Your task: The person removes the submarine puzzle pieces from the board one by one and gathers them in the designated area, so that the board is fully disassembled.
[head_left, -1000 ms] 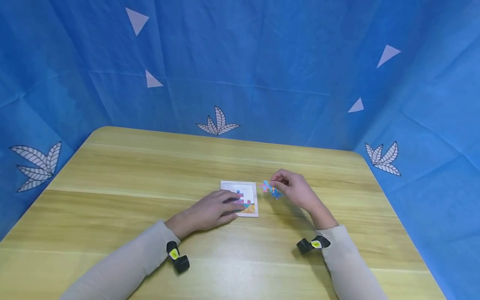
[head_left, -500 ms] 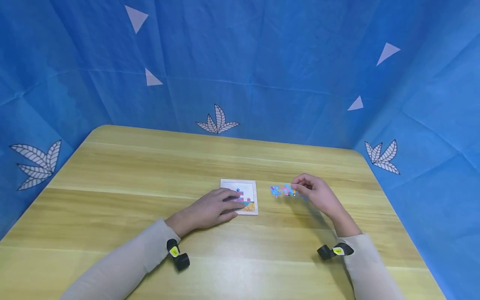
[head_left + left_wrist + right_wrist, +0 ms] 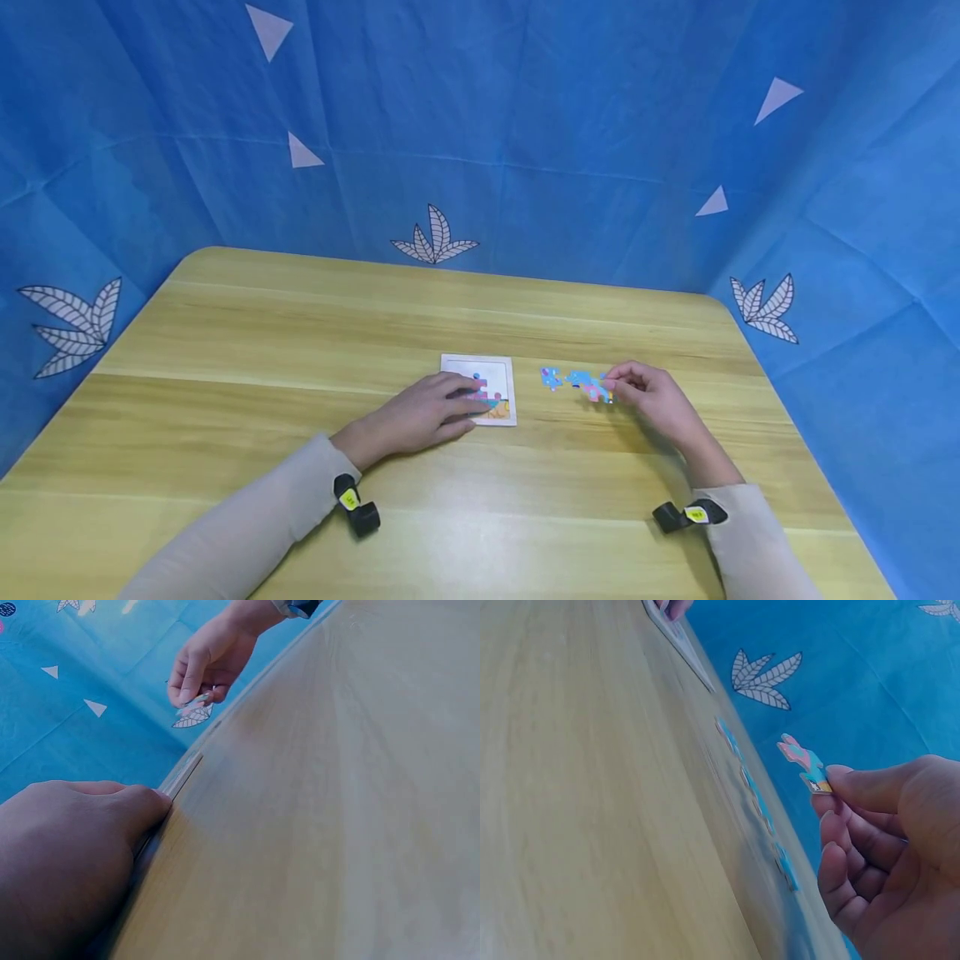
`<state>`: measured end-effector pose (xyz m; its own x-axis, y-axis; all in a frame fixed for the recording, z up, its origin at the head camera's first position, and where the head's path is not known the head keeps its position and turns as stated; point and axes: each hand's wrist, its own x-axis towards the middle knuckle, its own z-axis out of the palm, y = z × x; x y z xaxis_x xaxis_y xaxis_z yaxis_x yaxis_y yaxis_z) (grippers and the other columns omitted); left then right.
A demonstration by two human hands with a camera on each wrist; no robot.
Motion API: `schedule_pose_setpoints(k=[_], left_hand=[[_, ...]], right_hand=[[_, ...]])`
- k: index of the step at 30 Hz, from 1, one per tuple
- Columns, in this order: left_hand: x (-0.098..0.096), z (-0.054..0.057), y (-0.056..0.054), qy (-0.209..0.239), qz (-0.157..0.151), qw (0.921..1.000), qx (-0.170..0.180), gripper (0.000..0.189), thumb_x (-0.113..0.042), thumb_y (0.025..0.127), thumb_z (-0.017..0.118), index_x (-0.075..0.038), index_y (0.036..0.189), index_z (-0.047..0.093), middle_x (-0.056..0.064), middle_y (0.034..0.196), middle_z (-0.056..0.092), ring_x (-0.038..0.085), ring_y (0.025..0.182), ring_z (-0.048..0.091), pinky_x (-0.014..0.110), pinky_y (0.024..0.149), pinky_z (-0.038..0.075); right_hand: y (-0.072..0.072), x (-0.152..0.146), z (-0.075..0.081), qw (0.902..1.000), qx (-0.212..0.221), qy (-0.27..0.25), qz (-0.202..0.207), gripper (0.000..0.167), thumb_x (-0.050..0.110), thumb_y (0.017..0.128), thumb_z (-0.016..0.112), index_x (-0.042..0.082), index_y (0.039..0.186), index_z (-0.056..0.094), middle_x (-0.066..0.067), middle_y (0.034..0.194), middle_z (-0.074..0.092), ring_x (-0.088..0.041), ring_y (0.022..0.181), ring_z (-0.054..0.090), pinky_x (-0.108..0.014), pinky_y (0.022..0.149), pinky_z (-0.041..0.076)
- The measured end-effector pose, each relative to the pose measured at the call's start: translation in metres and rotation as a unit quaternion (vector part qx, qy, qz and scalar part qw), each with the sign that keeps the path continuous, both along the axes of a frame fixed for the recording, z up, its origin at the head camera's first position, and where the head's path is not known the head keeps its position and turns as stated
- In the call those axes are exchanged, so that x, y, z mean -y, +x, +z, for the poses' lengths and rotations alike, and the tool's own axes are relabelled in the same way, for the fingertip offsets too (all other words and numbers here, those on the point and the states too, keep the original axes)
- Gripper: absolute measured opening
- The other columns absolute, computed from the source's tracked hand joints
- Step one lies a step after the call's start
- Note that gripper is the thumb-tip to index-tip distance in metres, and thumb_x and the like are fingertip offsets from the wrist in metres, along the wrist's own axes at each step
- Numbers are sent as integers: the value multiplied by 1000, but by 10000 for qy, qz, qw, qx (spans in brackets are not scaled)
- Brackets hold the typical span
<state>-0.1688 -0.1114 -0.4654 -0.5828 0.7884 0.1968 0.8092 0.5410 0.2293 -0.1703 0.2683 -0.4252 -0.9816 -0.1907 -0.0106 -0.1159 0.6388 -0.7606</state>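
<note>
Since a second ago, the right hand (image 3: 651, 398) has travelled away from the puzzle tray (image 3: 480, 367) toward the right side of the table (image 3: 247, 350), carrying a puzzle piece (image 3: 595, 389) with it; the left hand (image 3: 423, 412) has stayed where it was, flat across the tray's near left part.

The right hand's thumb and forefinger pinch the pink and blue piece by its edge, as the right wrist view shows (image 3: 804, 763), with the other fingers curled loosely beneath; the piece sits tilted and just above the wood; loose pieces (image 3: 552, 378) lie in a short row on the table just left of it, well apart from the tray. The left hand's fingers lie straight and relaxed, pressing the tray down; a few pieces remain seated in its lower part (image 3: 497, 407), partly hidden under the fingertips.

By the look of it, the step in hand is taking the puzzle apart, one piece at a time, and laying the pieces out beside the tray; the held piece seems about to be set down at the end of the row. That calls for lowering it flat onto the wood, clear of its neighbours, and loosening the pinch without dragging it; the left hand would need to keep the tray steady.
</note>
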Motion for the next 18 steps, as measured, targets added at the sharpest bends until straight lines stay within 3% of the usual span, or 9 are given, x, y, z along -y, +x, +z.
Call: schedule_pose_setpoints(k=[13,18], left_hand=[[0,-1,-2,9,-50,10000,-66,41,-40,102,50,-26,140,56,1,147,45,20,136,38,38,115,26],[0,-2,-1,-26,-12,10000,-47,41,-41,102,49,-27,141,56,0,147,45,19,136,38,38,115,26]], right_hand=[[4,-21,-1,9991,349,221,82,27,31,96,64,6,104,66,-8,80,56,-19,69,48,-28,57,40],[2,-24,-4,9986,482,148,159,19,22,97,63,5,102,66,-8,77,55,-17,66,46,-26,54,39]])
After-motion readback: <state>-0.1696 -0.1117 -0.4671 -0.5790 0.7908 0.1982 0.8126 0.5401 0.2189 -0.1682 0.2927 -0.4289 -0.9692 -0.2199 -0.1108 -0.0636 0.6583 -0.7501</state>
